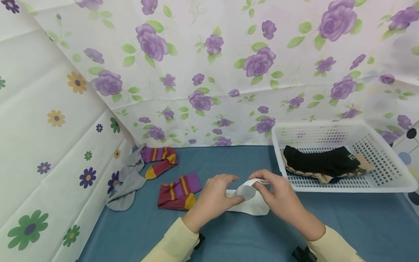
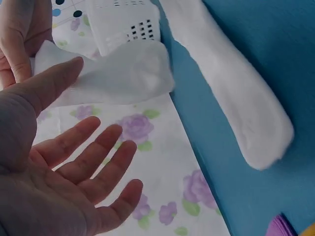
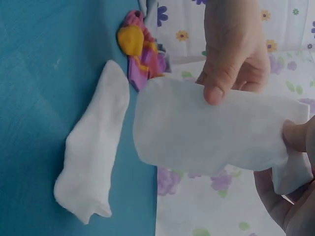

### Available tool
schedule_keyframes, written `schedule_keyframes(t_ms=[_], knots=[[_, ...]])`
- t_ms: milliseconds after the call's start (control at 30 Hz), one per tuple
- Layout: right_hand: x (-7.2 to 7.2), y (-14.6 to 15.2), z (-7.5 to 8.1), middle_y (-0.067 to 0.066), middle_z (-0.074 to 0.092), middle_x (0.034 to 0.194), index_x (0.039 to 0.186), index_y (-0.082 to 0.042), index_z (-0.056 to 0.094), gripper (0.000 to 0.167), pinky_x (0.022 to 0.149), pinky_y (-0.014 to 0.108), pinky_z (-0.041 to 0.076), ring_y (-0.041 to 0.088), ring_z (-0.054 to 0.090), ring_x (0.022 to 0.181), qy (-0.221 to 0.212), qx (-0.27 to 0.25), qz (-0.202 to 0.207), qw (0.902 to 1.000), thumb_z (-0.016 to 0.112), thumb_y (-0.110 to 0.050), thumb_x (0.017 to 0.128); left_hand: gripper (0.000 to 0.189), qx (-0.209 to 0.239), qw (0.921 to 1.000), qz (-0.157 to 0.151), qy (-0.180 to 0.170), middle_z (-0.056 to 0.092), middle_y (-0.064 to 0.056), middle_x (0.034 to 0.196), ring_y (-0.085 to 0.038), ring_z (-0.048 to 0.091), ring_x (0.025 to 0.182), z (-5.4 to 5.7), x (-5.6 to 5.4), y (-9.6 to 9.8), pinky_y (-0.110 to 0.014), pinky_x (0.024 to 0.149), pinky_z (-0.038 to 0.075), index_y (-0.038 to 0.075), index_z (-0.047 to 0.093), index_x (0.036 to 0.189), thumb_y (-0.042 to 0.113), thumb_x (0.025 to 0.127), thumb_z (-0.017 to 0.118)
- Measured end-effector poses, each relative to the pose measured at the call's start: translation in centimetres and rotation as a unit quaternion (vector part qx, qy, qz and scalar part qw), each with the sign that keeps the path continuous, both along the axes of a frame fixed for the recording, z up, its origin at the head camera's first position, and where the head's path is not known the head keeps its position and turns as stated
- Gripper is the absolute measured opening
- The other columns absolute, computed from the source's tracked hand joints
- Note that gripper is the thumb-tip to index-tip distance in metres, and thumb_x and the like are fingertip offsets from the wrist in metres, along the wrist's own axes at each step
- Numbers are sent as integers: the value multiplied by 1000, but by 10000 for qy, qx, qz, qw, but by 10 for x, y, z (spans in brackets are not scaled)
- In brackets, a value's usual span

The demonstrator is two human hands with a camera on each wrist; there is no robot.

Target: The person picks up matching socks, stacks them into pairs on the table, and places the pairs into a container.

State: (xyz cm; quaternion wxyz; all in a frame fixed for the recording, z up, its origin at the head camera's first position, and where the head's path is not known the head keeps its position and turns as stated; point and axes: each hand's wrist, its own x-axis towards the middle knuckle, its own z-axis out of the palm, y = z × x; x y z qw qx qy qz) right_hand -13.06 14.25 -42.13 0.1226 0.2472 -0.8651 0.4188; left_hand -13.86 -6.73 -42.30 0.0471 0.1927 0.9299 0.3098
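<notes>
Right grip (image 1: 281,194), white sock (image 3: 197,132) pinched at cuff (image 3: 290,177)

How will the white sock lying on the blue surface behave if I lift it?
That sock will probably droop, since its outline looks soft and uneven. It's likely light, being only fabric, and unlikely to roll, lying flattened.

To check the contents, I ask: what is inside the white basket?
Inside the white basket, a black item lies on top of beige fabric. How many pieces it covers cannot be seen.
</notes>
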Motion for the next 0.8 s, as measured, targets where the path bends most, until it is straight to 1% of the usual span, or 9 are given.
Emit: schedule_keyframes(t_ms=[100, 133, 167, 233, 333, 467, 567, 667, 800], knots=[[0, -2, 3, -11, 66, 106, 108, -29, 60, 17, 71, 26, 55, 6, 65, 97, -70, -56, 136, 9999, 59, -24, 92, 56, 503, 9980, -165, -342, 60, 8, 124, -13, 55, 116, 3, -1, 7, -41, 96, 45, 25, 57, 126, 50, 78, 70], [0, -3, 4, -10, 66, 108, 110, -29, 60, 18, 72, 27, 55, 6, 65, 98, -88, -82, 191, 9997, 58, -23, 93, 55, 701, 9961, -255, -475, 62, 8, 118, -11, 60, 106, 3, -2, 9, -37, 91, 48, 26, 56, 127, 51, 80, 68], [1, -4, 5, -11, 66, 109, 111, -29, 60, 19, 72, 26, 55, 5, 64, 99, -111, -78, 216, 9997, 58, -24, 93, 53, 882, 9938, -352, -583, 66, 7, 107, -10, 64, 91, 2, -2, 11, -33, 83, 52, 28, 54, 129, 51, 82, 65], [1, -6, 6, -13, 65, 110, 113, -32, 60, 20, 73, 26, 54, 4, 63, 100, -125, -50, 244, 9996, 57, -26, 94, 46, 1129, 9901, -550, -629, 66, 4, 81, -8, 60, 60, 1, -3, 14, -25, 65, 51, 30, 53, 129, 49, 87, 59], [1, -8, 7, -16, 63, 109, 113, -34, 59, 21, 76, 26, 53, 1, 62, 99, -67, 3, 365, 9993, 58, -27, 93, 29, 1353, 9866, -768, -483, 62, 1, 65, -7, 49, 43, -2, -5, 16, -19, 52, 45, 27, 60, 121, 36, 94, 54], [1, -9, 7, -19, 62, 106, 111, -34, 61, 26, 79, 22, 51, -1, 60, 97, 130, 22, 712, 9974, 66, -26, 87, 15, 1408, 9858, -850, -337, 69, 5, 87, 0, 61, 65, -2, -6, 16, -15, 60, 48, 19, 68, 102, 16, 93, 57], [1, -7, 7, -19, 62, 104, 108, -34, 63, 25, 77, 20, 51, -1, 60, 96, 227, 35, 827, 9963, 67, -22, 86, 12, 1365, 9860, -888, -368, 69, 7, 86, 0, 62, 67, -3, -8, 13, -15, 61, 49, 20, 69, 96, 17, 93, 58], [1, -5, 8, -18, 63, 101, 104, -33, 65, 22, 75, 21, 52, 0, 61, 94, 278, -18, 640, 9976, 65, -19, 88, 11, 1324, 9863, -896, -395, 68, 10, 81, 1, 59, 63, -4, -11, 8, -16, 59, 47, 24, 69, 91, 27, 93, 59], [1, -2, 7, -15, 66, 98, 104, -31, 66, 17, 71, 23, 54, 0, 63, 89, 393, -159, 32, 9991, 64, -23, 89, 13, 1311, 9873, -721, -531, 66, 8, 70, -4, 50, 52, -7, -15, -5, -19, 49, 40, 23, 70, 84, 32, 90, 61]])
